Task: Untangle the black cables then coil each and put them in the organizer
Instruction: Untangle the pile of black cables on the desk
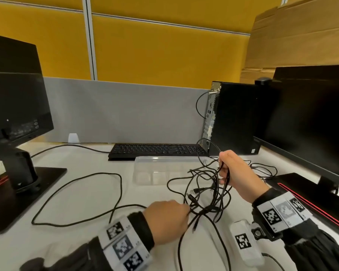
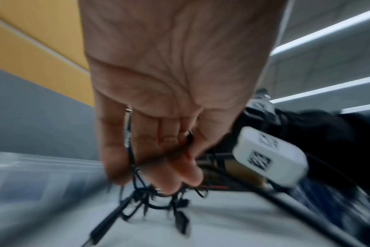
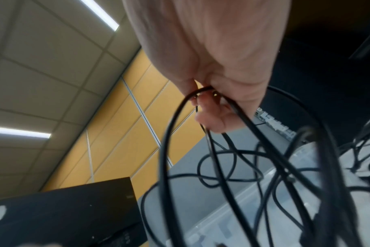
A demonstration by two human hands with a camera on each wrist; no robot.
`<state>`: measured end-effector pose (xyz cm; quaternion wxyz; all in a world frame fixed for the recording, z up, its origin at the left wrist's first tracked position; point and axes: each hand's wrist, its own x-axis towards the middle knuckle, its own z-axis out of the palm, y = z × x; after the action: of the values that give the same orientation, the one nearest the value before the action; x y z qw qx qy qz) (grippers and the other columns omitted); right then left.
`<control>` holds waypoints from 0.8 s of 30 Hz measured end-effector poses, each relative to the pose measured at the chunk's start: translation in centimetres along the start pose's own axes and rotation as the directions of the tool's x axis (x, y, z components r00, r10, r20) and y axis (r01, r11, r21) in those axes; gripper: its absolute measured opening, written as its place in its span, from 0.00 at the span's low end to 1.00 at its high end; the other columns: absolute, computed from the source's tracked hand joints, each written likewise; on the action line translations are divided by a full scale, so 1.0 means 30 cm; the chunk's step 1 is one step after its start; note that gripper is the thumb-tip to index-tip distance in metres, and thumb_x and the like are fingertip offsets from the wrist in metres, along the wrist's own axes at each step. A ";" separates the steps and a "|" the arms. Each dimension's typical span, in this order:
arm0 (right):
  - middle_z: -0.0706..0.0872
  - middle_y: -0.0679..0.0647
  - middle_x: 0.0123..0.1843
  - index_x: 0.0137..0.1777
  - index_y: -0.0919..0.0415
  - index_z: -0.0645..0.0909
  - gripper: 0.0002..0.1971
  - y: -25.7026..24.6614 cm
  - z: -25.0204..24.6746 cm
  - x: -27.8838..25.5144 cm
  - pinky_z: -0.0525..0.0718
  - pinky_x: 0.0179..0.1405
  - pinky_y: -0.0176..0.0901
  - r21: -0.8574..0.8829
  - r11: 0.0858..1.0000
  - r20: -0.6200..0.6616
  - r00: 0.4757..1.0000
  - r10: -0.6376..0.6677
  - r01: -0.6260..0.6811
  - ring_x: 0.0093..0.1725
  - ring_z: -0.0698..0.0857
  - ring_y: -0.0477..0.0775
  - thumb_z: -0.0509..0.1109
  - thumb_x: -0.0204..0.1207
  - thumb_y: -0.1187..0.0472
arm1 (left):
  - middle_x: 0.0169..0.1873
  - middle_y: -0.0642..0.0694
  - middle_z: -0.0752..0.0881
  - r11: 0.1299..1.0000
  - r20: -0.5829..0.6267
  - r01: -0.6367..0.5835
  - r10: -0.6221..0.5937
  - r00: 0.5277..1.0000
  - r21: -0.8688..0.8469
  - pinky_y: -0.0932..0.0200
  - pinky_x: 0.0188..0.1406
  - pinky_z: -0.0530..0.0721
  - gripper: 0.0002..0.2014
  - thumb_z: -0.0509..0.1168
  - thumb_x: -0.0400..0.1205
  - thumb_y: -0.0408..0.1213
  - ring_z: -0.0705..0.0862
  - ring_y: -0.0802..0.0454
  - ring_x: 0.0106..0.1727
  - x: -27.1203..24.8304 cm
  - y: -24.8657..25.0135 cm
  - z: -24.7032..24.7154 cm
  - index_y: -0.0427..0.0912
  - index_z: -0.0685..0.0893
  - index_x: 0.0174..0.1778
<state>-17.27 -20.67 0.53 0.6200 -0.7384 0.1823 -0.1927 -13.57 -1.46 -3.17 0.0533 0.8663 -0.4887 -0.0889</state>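
Observation:
A tangle of thin black cables (image 1: 205, 192) hangs and lies on the white desk between my hands. My right hand (image 1: 231, 171) is raised above the desk and grips several loops of the cables (image 3: 232, 133) in its curled fingers. My left hand (image 1: 168, 216) sits low near the desk and pinches strands at the tangle's lower left; its fingers (image 2: 158, 150) curl round black cables (image 2: 150, 197) with plugs dangling below. The clear plastic organizer (image 1: 164, 169) lies behind the tangle, in front of the keyboard. One long cable (image 1: 76, 192) loops away to the left.
A black keyboard (image 1: 157, 149) lies at the back, a computer tower (image 1: 235, 118) at back right. Monitors stand at left (image 1: 18, 106) and right (image 1: 311, 118), their bases on the desk. A white tagged box (image 1: 245, 241) lies by my right wrist.

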 end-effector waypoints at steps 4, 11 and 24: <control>0.66 0.51 0.34 0.43 0.56 0.69 0.10 0.023 -0.040 0.018 0.68 0.30 0.39 -0.098 0.994 -0.101 0.994 -0.048 0.038 0.31 0.67 0.48 0.54 0.85 0.56 | 0.28 0.55 0.73 0.848 -0.192 0.001 -0.121 0.974 -0.530 0.72 0.22 0.70 0.11 0.51 0.87 0.38 0.73 0.62 0.25 0.008 -0.107 -0.094 0.47 0.78 0.45; 0.68 0.53 0.34 0.41 0.54 0.70 0.11 0.097 -0.128 0.114 0.66 0.25 0.40 -0.207 0.978 -0.239 0.969 -0.059 0.008 0.29 0.67 0.49 0.52 0.84 0.58 | 0.17 0.57 0.60 0.311 -0.488 -0.381 -0.461 0.741 -0.871 0.69 0.14 0.52 0.13 0.55 0.86 0.42 0.55 0.61 0.16 -0.013 -0.279 -0.278 0.43 0.82 0.42; 0.79 0.47 0.62 0.70 0.48 0.73 0.19 -0.083 0.083 0.052 0.75 0.66 0.50 -0.742 0.402 0.326 0.813 -0.483 0.536 0.62 0.76 0.47 0.59 0.81 0.46 | 0.17 0.56 0.58 0.111 -0.528 -0.554 -0.499 0.687 -0.825 0.63 0.17 0.50 0.14 0.57 0.83 0.47 0.55 0.60 0.17 0.012 -0.369 -0.204 0.46 0.86 0.52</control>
<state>-14.57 -18.96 2.68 0.1302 -0.9606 -0.0030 -0.2455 -2.85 3.99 0.80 0.8059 0.5365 -0.2475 -0.0386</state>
